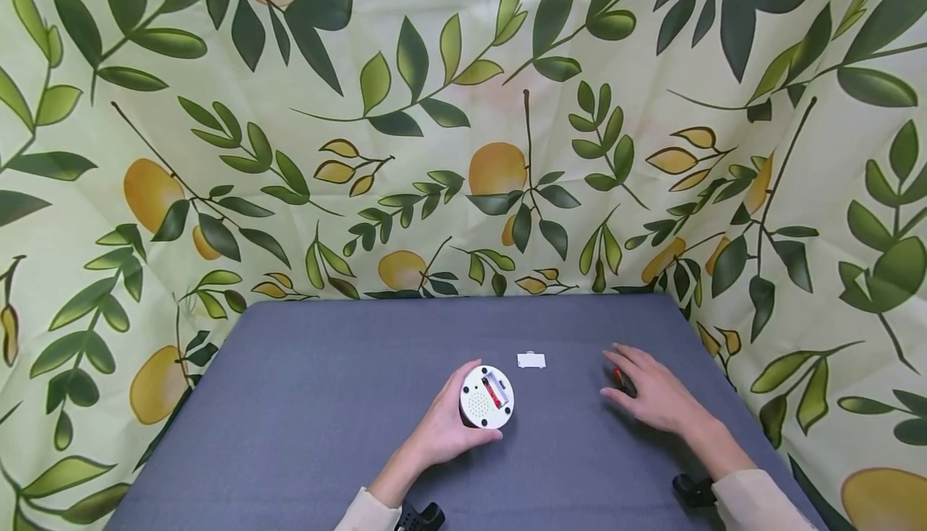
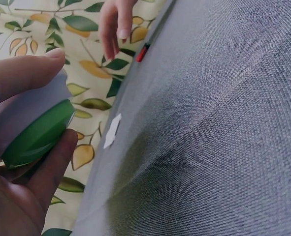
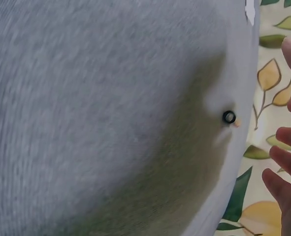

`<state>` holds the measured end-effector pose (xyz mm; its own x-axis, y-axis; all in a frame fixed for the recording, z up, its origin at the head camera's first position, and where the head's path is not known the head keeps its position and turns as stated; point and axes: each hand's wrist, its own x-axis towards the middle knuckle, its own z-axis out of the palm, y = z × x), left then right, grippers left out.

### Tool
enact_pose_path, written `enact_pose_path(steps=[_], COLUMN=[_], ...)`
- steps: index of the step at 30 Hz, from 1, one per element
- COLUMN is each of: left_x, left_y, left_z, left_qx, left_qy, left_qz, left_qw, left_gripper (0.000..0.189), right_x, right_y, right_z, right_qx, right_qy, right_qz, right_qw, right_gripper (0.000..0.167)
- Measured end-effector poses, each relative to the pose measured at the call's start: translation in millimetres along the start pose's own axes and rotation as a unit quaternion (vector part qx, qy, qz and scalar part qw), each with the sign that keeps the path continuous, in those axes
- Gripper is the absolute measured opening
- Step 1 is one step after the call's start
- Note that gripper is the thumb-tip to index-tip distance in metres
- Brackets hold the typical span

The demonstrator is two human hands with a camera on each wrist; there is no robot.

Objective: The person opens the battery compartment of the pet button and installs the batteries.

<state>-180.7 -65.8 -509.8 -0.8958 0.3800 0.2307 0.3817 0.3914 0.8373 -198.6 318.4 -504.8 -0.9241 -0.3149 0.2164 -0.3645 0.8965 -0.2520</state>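
My left hand (image 1: pixel 447 428) grips a round white device (image 1: pixel 478 412) by its sides, with its underside facing up. A red battery (image 1: pixel 493 392) lies in the uncovered compartment there. From the side, in the left wrist view, the device shows a green band (image 2: pixel 42 132). My right hand (image 1: pixel 659 396) hovers at the right of the table, fingers spread and holding nothing. Below its fingers a small red-and-black object (image 2: pixel 143 52) lies on the cloth; its exact kind cannot be told. Between the hands lies a small white battery cover (image 1: pixel 531 360) with tabs.
Grey-blue cloth covers the table (image 1: pixel 348 386). A curtain (image 1: pixel 434 145) printed with leaves and fruit hangs behind the table's far edge and along both sides. Both wrists wear a black camera mount, the right one (image 1: pixel 693 491) near the sleeve.
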Motion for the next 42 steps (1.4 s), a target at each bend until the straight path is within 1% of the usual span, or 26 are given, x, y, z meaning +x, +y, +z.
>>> enact_pose_path(steps=[5, 13, 20, 27, 36, 42], left_x=[-0.3, -0.7, -1.3, -1.1, -1.6, -1.9], left_y=[-0.3, -0.1, -1.0, -1.5, -1.5, -2.8], left_z=[0.4, 0.9, -0.2, -0.7, 0.3, 1.2], left_qx=[0.001, -0.001, 0.002, 0.006, 0.005, 0.006], left_qy=[0.000, 0.000, -0.002, -0.001, 0.000, 0.000], left_qz=[0.001, 0.001, -0.001, 0.006, 0.007, 0.008], left_qw=[1.0000, 1.0000, 1.0000, 1.0000, 1.0000, 1.0000], left_gripper=[0.105, 0.104, 0.104, 0.104, 0.104, 0.103], right_x=[-2.9, -6.5, -6.5, -6.6, -4.7, -3.9], right_y=[7.0, 17.3, 22.5, 26.8, 30.3, 30.2], right_z=[1.4, 5.9, 12.1, 15.9, 17.6, 17.7], right_qx=[-0.002, 0.008, 0.016, 0.012, 0.011, 0.022], right_qy=[-0.006, -0.022, -0.026, -0.029, -0.027, -0.023], right_qz=[0.005, 0.031, 0.039, 0.043, 0.041, 0.051], right_qw=[1.0000, 0.9992, 0.9988, 0.9986, 0.9987, 0.9982], right_gripper=[0.070, 0.071, 0.064, 0.061, 0.050, 0.047])
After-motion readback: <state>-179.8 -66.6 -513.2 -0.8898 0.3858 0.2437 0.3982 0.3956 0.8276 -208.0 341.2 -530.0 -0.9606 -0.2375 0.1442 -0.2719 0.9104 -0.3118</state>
